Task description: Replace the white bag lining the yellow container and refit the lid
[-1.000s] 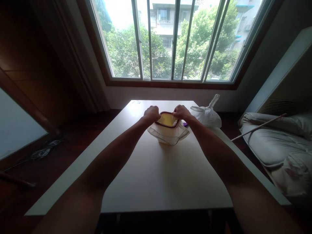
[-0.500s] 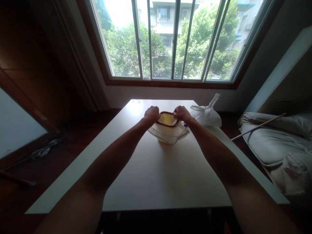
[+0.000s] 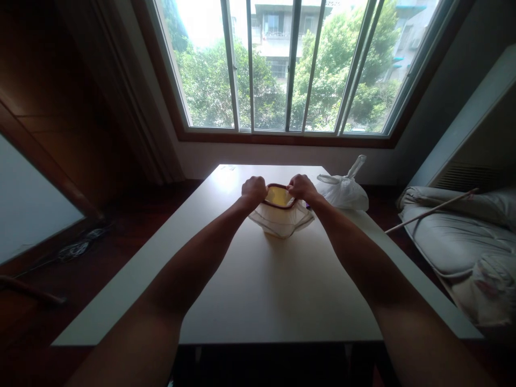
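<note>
A small yellowish bin with a dark red rim stands on the white table. A thin translucent bag hangs around the outside of the bin below the rim. My left hand is closed at the left side of the rim, its fingers curled over the edge. On the opposite side my right hand pinches the rim at its right corner. The bag's edge under the fingers is too small to make out.
A knotted white plastic bag sits at the table's back right, close to my right hand, with something purple beside it. Right of the table are a grey cushioned seat and a thin stick. A window stands behind.
The whole view has shifted slightly. Both hands keep their places on the rim, and the bin and the bag around it look the same.
</note>
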### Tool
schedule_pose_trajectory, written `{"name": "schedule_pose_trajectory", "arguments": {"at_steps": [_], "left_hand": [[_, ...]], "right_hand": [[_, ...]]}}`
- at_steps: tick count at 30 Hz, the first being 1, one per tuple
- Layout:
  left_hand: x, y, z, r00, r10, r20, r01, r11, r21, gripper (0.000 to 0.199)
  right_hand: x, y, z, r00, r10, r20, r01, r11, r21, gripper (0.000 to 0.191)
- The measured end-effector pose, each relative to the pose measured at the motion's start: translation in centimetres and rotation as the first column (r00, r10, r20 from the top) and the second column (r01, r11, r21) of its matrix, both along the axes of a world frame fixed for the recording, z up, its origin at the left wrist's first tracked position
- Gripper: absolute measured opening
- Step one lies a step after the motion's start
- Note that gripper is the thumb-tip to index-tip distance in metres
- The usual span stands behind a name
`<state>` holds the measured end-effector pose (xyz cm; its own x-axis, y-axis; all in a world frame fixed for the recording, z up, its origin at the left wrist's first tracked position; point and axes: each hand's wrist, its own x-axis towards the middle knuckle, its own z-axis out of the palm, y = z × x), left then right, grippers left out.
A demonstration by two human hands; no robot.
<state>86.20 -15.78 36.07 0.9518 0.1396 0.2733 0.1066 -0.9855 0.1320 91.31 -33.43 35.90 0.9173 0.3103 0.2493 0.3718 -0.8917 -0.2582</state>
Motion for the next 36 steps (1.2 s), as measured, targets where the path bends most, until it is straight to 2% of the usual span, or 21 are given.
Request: {"name": "schedule_pose_trajectory", "arguments": {"at_steps": [10,28,36], "left_hand": [[0.21,0.06,-0.07,1.000,0.016,-0.027,-0.018,0.998,-0.052,0.042],[0.58,-0.55,0.67,0.995,-0.051,-0.090,0.059,0.994,0.087,0.037],[0.33,-0.36,0.36,0.995,-0.068,-0.076,0.073,0.995,0.065,0.034]], "right_hand": [[0.04,0.12,0.12,1.000,0.003,0.028,-0.003,1.000,-0.015,0.023],[0.10,-0.51,0.34,1.000,0.001,-0.013,-0.001,1.000,-0.013,0.028],[0.01,-0.48,0.32,1.000,-0.002,-0.003,0.002,1.000,0.011,0.028]]}}
